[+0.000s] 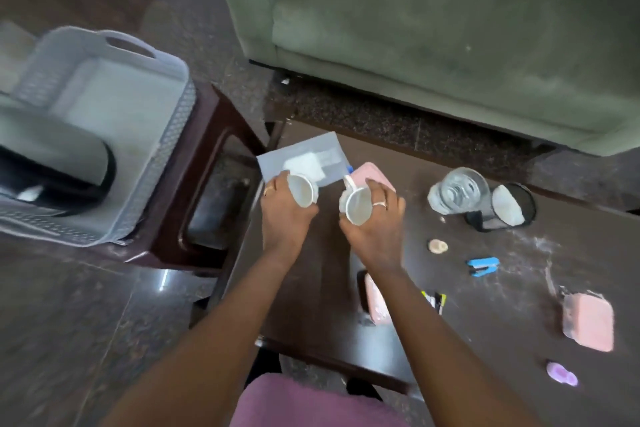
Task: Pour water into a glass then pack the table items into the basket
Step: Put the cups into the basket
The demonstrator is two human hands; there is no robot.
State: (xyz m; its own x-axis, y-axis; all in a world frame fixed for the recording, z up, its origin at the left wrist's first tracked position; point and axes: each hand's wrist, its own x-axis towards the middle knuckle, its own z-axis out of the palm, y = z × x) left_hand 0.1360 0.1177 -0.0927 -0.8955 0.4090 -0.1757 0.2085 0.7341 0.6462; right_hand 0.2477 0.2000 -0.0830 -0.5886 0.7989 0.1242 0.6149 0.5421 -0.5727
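Head view: 2 empty-looking cups (303, 194) in hand.

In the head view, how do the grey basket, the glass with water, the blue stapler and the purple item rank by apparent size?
Largest to smallest:
1. grey basket
2. glass with water
3. blue stapler and purple item: they look alike in size, so I do not rank them.

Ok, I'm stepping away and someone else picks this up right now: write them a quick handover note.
Left hand holds one white cup; right hand holds a second white cup, both above the table's left end.
Basket sits on the stool to the left, already holding a dark-rimmed item.
Glass on the table has water in it: pouring looks done.
Left to pack: both cups, envelope, mesh holder, blue stapler, pink items, small bits.
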